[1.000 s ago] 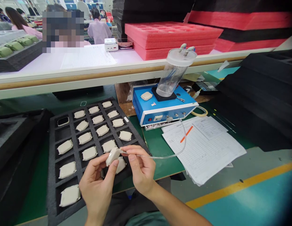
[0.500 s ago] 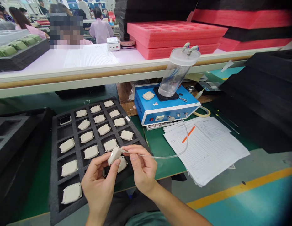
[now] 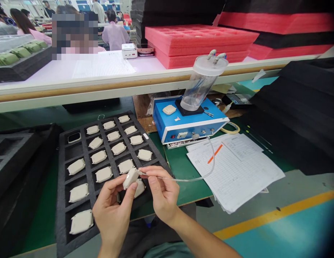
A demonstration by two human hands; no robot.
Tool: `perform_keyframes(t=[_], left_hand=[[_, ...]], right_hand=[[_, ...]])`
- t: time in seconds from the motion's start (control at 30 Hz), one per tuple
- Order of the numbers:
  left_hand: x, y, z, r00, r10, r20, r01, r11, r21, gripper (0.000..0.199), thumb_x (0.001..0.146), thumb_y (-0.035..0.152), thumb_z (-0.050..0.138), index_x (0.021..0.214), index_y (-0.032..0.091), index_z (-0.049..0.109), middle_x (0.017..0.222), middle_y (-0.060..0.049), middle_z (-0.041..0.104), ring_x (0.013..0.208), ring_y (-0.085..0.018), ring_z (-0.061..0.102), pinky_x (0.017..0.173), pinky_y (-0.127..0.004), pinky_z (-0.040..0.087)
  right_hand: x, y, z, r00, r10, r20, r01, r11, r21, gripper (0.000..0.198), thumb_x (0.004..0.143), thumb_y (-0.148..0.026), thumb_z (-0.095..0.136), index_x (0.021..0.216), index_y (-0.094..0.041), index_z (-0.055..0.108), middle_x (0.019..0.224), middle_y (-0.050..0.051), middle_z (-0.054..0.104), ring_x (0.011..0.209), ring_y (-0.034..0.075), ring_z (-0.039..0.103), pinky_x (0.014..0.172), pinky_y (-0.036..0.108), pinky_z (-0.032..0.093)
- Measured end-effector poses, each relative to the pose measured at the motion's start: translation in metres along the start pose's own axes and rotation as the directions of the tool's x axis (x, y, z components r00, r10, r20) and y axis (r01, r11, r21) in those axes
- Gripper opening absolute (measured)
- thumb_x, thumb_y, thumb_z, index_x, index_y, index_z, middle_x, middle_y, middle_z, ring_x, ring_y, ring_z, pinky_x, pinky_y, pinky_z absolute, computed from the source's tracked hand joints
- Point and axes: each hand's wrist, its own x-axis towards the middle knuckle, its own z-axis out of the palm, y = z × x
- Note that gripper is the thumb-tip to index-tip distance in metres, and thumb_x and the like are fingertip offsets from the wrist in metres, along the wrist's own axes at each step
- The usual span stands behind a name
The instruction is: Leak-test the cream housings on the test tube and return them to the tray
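Note:
Between the thumb and fingers of my left hand (image 3: 113, 204) is a cream watch case (image 3: 131, 178), tilted on its side above the tray. My right hand (image 3: 164, 195) pinches the end of a thin clear tube (image 3: 195, 179), whose tip meets the upper right edge of the case. From there the tube curves right and up to the front of a blue box (image 3: 192, 123). Beneath my hands lies a black foam tray (image 3: 61, 190), with cream watch cases (image 3: 104, 174) in most of the visible compartments. One compartment at its far left holds a dark-faced piece (image 3: 74, 137).
A clear cylinder (image 3: 200, 84) and another cream case (image 3: 169, 109) stand on the blue box. Papers (image 3: 236, 175) with an orange strip lie at right. A shelf (image 3: 102, 84) crosses above, bearing red foam trays (image 3: 196, 43). Dark foam stacks flank both sides. People sit beyond.
Almost nothing differs. The view has shifted very slightly; both hands keep the same hold, with the tube tip still at the watch case.

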Motion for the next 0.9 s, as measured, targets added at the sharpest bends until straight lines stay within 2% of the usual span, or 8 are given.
perform_keyframes(t=[0.4, 0.63, 0.9], left_hand=[[-0.0005, -0.0021, 0.0001, 1.000, 0.004, 0.007, -0.004, 1.000, -0.021, 0.022, 0.073, 0.026, 0.090, 0.091, 0.020, 0.081, 0.084, -0.004, 0.081, 0.074, -0.017, 0.079, 0.072, -0.022, 0.065], [-0.0007, -0.0007, 0.0000, 1.000, 0.000, 0.011, 0.000, 1.000, 0.001, 0.023, 0.074, 0.031, 0.091, 0.091, 0.019, 0.081, 0.084, -0.006, 0.081, 0.075, -0.021, 0.079, 0.072, -0.028, 0.066], [-0.0010, -0.0019, 0.0006, 1.000, 0.006, 0.001, -0.006, 1.000, 0.001, 0.022, 0.073, 0.028, 0.090, 0.090, 0.019, 0.081, 0.083, -0.005, 0.081, 0.073, -0.019, 0.078, 0.070, -0.026, 0.065]], right_hand=[[0.0009, -0.0014, 0.0000, 1.000, 0.005, -0.002, -0.005, 1.000, -0.002, 0.019, 0.106, -0.021, 0.057, 0.113, -0.026, 0.074, 0.112, 0.009, 0.077, 0.106, 0.024, 0.076, 0.087, 0.042, 0.069], [0.0003, -0.0017, 0.0000, 1.000, 0.006, -0.007, -0.006, 1.000, -0.014, 0.018, 0.106, -0.023, 0.058, 0.113, -0.025, 0.075, 0.111, 0.011, 0.078, 0.105, 0.024, 0.077, 0.086, 0.041, 0.069], [0.0016, -0.0010, -0.0004, 1.000, 0.005, -0.001, -0.005, 1.000, -0.017, 0.019, 0.107, -0.023, 0.058, 0.114, -0.025, 0.075, 0.111, 0.010, 0.078, 0.106, 0.024, 0.077, 0.087, 0.042, 0.069]])
